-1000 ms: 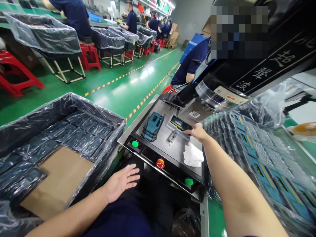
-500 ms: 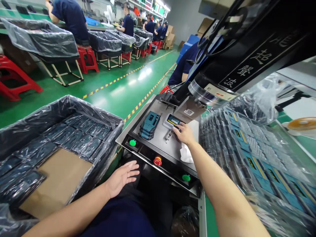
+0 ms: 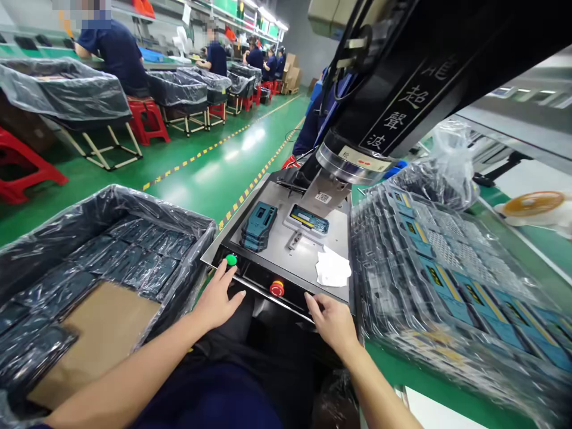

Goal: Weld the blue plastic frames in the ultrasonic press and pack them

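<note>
Positioning, apparently, for the round green button [image 3: 231,260] just beyond the spread, empty left grip [image 3: 217,300]; pressing needs firm fingertips; right grip [image 3: 333,323] half-curled, seemingly empty.

Right of red button [image 3: 277,288]: tray stack [image 3: 447,292] blurred along near side, cut off at far right; stretch of black panel [image 3: 257,276] hidden behind right hand [image 3: 335,322]. Beyond button: press head [image 3: 388,113] cut off up top, co-worker [image 3: 308,126] mostly hidden behind it, QR code [image 3: 323,197] too small to read from here. Left of button: lined bin [image 3: 71,229] cut off; whether left hand [image 3: 215,299] presses green button [image 3: 231,260], can't tell.
</note>
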{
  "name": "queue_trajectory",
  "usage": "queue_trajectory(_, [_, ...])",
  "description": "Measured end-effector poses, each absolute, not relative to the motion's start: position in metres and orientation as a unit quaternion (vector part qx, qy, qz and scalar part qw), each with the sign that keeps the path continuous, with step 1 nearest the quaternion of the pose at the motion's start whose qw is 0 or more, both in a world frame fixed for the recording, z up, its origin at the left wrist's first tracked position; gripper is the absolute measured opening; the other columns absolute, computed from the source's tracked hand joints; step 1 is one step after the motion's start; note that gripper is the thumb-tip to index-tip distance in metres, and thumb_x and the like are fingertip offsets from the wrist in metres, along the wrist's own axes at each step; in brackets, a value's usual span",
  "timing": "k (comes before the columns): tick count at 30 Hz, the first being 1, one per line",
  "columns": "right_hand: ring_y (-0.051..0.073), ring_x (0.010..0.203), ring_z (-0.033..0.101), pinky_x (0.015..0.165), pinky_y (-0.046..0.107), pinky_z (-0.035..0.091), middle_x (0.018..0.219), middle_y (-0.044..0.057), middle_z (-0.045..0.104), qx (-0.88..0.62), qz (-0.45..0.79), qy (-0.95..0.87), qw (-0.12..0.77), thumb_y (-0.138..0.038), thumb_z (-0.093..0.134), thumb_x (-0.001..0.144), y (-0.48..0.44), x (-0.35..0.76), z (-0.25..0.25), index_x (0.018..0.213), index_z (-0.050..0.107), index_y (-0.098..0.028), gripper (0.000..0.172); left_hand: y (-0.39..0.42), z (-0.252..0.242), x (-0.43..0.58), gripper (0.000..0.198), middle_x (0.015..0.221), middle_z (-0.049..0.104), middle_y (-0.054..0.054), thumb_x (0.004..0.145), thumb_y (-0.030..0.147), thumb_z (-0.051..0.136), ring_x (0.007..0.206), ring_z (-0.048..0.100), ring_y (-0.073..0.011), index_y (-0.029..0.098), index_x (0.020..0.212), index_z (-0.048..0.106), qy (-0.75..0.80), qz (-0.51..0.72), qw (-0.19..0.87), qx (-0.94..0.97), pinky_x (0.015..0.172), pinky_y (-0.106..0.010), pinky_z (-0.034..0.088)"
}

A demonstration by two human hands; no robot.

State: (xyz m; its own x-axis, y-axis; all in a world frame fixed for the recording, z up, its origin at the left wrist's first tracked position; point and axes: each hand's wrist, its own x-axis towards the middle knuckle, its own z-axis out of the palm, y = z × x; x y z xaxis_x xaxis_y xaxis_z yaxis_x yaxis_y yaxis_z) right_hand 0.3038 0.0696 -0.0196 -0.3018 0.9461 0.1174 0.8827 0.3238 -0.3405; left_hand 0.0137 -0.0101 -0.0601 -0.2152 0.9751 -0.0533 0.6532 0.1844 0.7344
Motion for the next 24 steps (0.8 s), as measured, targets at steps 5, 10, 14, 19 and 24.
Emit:
queue_trajectory(5, [0.016, 0.053, 0.056, 0.057, 0.028, 0.035, 0.058, 0.003, 0.063, -0.602, 0.117, -0.77, 0.176, -0.056, 0.035, 0.095, 0.056, 0.329, -0.047, 0.062, 0.058, -0.022, 0.053, -0.006, -0.061, 0.022, 0.067, 0.163, 0.01, -0.013, 0.085, 0.045, 0.055, 0.138, 0.042, -0.0311, 0.018, 0.145, 0.043, 0.739, 0.254, 0.274, 0.56, 0.111, -0.041, 0.041])
queue_trajectory(10, [0.016, 0.058, 0.056, 0.061, 0.028, 0.036, 0.061, 0.003, 0.06, -0.583, 0.064, -0.776, 0.232, -0.051, 0.033, 0.098, 0.053, 0.327, -0.062, 0.063, 0.055, -0.021, 0.051, -0.003, -0.057, 0.022, 0.07, 0.163, 0.009, -0.015, 0.082, 0.045, 0.058, 0.138, 0.042, -0.0333, 0.015, 0.144, 0.045, 0.743, 0.211, 0.27, 0.575, 0.113, -0.042, 0.038])
queue_trajectory(14, [0.015, 0.058, 0.055, 0.061, 0.028, 0.037, 0.06, 0.003, 0.059, -0.564, 0.046, -0.777, 0.276, -0.048, 0.038, 0.097, 0.052, 0.326, -0.068, 0.062, 0.055, -0.021, 0.048, -0.002, -0.061, 0.015, 0.071, 0.162, 0.015, -0.016, 0.08, 0.046, 0.059, 0.142, 0.036, -0.0322, 0.014, 0.142, 0.046, 0.73, 0.229, 0.257, 0.59, 0.116, -0.042, 0.034])
queue_trajectory(19, [0.012, 0.048, 0.046, 0.054, 0.026, 0.035, 0.051, -0.002, 0.05, -0.556, 0.057, -0.756, 0.339, -0.049, 0.046, 0.094, 0.047, 0.328, -0.072, 0.055, 0.05, -0.022, 0.047, -0.004, -0.069, 0.003, 0.052, 0.147, 0.045, -0.013, 0.084, 0.042, 0.054, 0.137, 0.042, -0.0252, 0.016, 0.13, 0.055, 0.743, 0.315, 0.177, 0.563, 0.118, -0.039, 0.032])
queue_trajectory(24, [0.01, 0.044, 0.039, 0.05, 0.025, 0.034, 0.047, -0.004, 0.044, -0.548, 0.102, -0.746, 0.365, -0.051, 0.048, 0.092, 0.043, 0.324, -0.071, 0.052, 0.047, -0.022, 0.049, -0.009, -0.084, -0.026, 0.048, 0.141, 0.047, -0.015, 0.084, 0.039, 0.053, 0.135, 0.043, -0.0257, 0.015, 0.125, 0.054, 0.803, 0.289, 0.114, 0.509, 0.118, -0.039, 0.031])
